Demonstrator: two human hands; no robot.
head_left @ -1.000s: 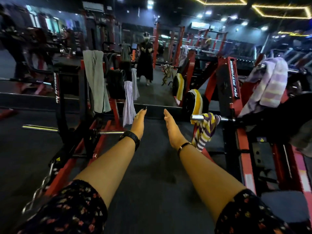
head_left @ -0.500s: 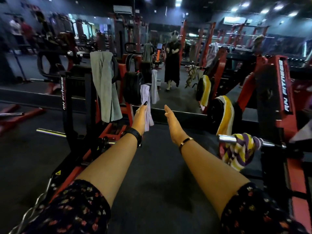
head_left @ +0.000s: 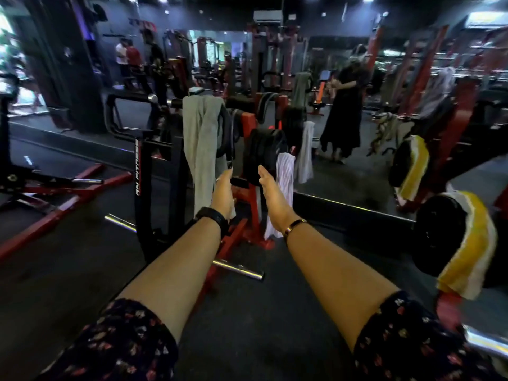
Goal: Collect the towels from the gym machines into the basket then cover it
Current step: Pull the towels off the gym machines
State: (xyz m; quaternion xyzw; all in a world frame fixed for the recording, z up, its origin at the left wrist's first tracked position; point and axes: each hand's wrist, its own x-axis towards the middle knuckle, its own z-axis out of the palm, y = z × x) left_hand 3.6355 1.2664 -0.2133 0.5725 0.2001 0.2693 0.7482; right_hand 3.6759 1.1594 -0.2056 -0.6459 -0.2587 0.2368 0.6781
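Both my arms reach straight forward with flat, straight fingers that hold nothing. My left hand (head_left: 224,192) is just right of a long grey towel (head_left: 199,147) that hangs over the black and red machine (head_left: 143,171). My right hand (head_left: 272,198) is in front of a white striped towel (head_left: 284,185) that hangs from the weight plates (head_left: 262,155). A yellow and white towel (head_left: 470,251) is draped over a plate at the right edge. No basket is in view.
A wall mirror (head_left: 343,166) runs behind the machine and doubles the towels and a person in dark clothes. Steel bars (head_left: 237,269) stick out low from the machine's red base. Dark floor lies under my arms. Several people stand far back at the left.
The view has swung left and closer to the grey towel's machine. The purple and yellow towel on the right bar has left the frame. Both hands stay flat and extended.
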